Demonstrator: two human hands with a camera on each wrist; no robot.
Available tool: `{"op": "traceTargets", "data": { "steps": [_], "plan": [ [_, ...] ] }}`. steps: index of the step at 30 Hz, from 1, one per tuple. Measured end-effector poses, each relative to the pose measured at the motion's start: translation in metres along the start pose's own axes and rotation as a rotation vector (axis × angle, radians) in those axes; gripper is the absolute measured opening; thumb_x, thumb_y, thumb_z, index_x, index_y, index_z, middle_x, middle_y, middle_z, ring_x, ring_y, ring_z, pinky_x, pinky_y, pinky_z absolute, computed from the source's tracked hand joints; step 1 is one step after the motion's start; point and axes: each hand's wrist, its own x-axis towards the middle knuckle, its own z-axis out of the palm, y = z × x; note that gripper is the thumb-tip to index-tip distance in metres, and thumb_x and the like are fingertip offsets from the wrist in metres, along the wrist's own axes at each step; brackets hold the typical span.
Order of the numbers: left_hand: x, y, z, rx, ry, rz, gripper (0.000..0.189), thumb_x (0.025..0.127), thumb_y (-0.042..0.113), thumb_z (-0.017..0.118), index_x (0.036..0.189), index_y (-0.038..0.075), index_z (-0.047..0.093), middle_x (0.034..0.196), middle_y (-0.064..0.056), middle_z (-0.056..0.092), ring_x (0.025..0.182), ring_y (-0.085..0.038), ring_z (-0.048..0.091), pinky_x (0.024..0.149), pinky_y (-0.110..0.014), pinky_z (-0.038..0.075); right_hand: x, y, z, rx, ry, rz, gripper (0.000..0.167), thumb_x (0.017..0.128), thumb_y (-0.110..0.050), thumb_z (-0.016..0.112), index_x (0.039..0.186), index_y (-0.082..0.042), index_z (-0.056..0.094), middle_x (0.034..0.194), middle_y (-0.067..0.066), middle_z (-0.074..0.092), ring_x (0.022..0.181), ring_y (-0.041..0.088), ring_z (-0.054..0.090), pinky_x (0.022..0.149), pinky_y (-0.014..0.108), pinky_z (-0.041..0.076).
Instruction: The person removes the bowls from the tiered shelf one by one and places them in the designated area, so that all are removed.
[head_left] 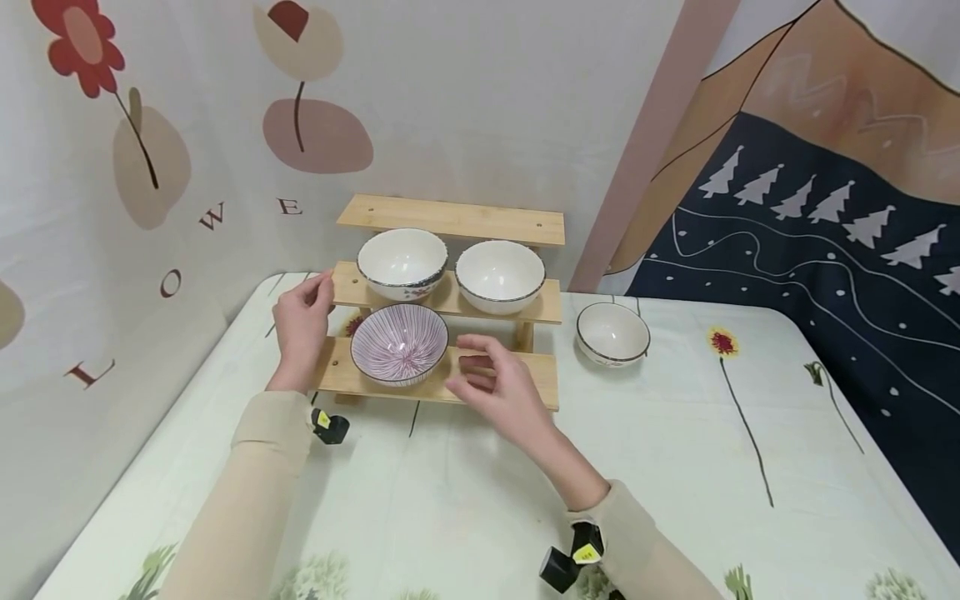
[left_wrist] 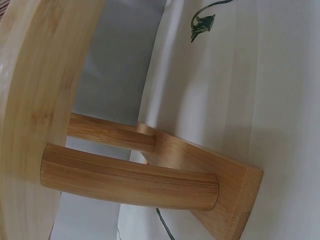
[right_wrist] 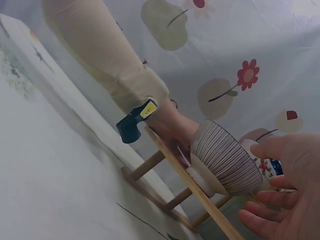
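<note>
My left hand (head_left: 302,329) is at the left end of the middle shelf of a three-tier wooden rack (head_left: 450,219), its bent fingers at the board's edge. Whether they grip the board is hidden; the left wrist view shows only the rack's posts (left_wrist: 130,177). A purple-striped bowl (head_left: 400,344) sits on the lowest shelf. Just right of it, my right hand (head_left: 504,385) hovers with loosely bent, spread fingers and holds nothing. The right wrist view has that hand (right_wrist: 292,195) beside the striped bowl (right_wrist: 225,160), with a small gap between them.
Two white bowls with dark rims, a left one (head_left: 402,260) and a right one (head_left: 500,279), stand side by side on the middle shelf. A smaller white bowl (head_left: 612,335) is on the flower-patterned tablecloth (head_left: 675,467), right of the rack. Printed curtains (head_left: 480,100) hang behind.
</note>
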Motion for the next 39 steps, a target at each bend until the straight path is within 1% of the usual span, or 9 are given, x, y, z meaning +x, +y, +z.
{"op": "traceTargets", "data": {
  "steps": [5,9,15,18,23,28,34,39],
  "plan": [
    [0.0,0.001,0.0,-0.003,0.004,0.004,0.046,0.104,0.041,0.045,0.14,0.015,0.058,0.142,-0.006,0.06,0.124,-0.022,0.063,0.103,-0.03,0.056,0.002,0.001,0.004,-0.001,0.001,0.016,0.059,0.085,-0.01,0.078,0.138,-0.006,0.052,0.14,0.012,0.058,0.124,0.032,0.061,0.105,0.037,0.056],
    [0.0,0.001,0.0,-0.006,0.003,0.001,0.046,0.104,0.041,0.045,0.141,0.016,0.058,0.142,-0.006,0.06,0.125,-0.022,0.063,0.104,-0.029,0.056,0.004,0.002,0.007,-0.01,0.001,0.034,0.067,0.084,-0.013,0.08,0.142,-0.007,0.047,0.144,0.014,0.055,0.128,0.032,0.059,0.108,0.039,0.054],
    [0.0,0.0,0.0,-0.013,-0.002,-0.001,0.045,0.104,0.04,0.045,0.141,0.016,0.058,0.142,-0.006,0.06,0.126,-0.022,0.062,0.103,-0.029,0.056,0.009,0.003,0.015,-0.029,-0.002,0.036,0.08,0.082,-0.013,0.082,0.148,-0.005,0.038,0.152,0.013,0.046,0.133,0.033,0.054,0.112,0.038,0.051],
    [0.0,0.0,0.0,-0.014,-0.002,0.0,0.045,0.104,0.039,0.046,0.14,0.016,0.058,0.143,-0.007,0.06,0.126,-0.023,0.062,0.103,-0.03,0.056,0.011,0.004,0.017,-0.041,-0.007,0.039,0.087,0.081,-0.015,0.084,0.151,-0.007,0.033,0.155,0.013,0.041,0.135,0.033,0.052,0.113,0.038,0.049],
    [0.0,0.001,0.0,-0.008,-0.004,0.0,0.045,0.104,0.04,0.045,0.14,0.016,0.058,0.143,-0.008,0.059,0.125,-0.025,0.063,0.103,-0.032,0.056,0.015,0.003,0.022,-0.05,-0.011,0.055,0.098,0.079,-0.016,0.085,0.156,-0.009,0.025,0.16,0.012,0.034,0.14,0.032,0.047,0.117,0.038,0.046],
    [0.0,0.002,-0.001,0.004,-0.006,0.001,0.045,0.104,0.04,0.046,0.14,0.017,0.058,0.142,-0.008,0.06,0.121,-0.026,0.065,0.103,-0.034,0.057,0.02,0.004,0.027,-0.059,-0.015,0.072,0.108,0.076,-0.018,0.087,0.159,-0.011,0.017,0.163,0.009,0.027,0.144,0.027,0.043,0.119,0.034,0.043],
    [0.0,0.002,-0.001,0.007,-0.005,-0.006,0.045,0.104,0.041,0.046,0.14,0.017,0.058,0.142,-0.008,0.06,0.121,-0.025,0.065,0.103,-0.034,0.057,0.024,0.004,0.033,-0.063,-0.015,0.061,0.113,0.075,-0.02,0.089,0.158,-0.009,0.015,0.163,0.01,0.028,0.145,0.027,0.04,0.121,0.038,0.04],
    [0.0,0.004,-0.001,0.011,0.001,-0.006,0.044,0.104,0.041,0.046,0.14,0.018,0.059,0.141,-0.007,0.061,0.119,-0.025,0.067,0.1,-0.03,0.058,0.028,0.005,0.038,-0.069,-0.018,0.031,0.116,0.072,-0.021,0.091,0.158,-0.009,0.014,0.16,0.009,0.031,0.146,0.023,0.039,0.123,0.036,0.037]
  ]
}}
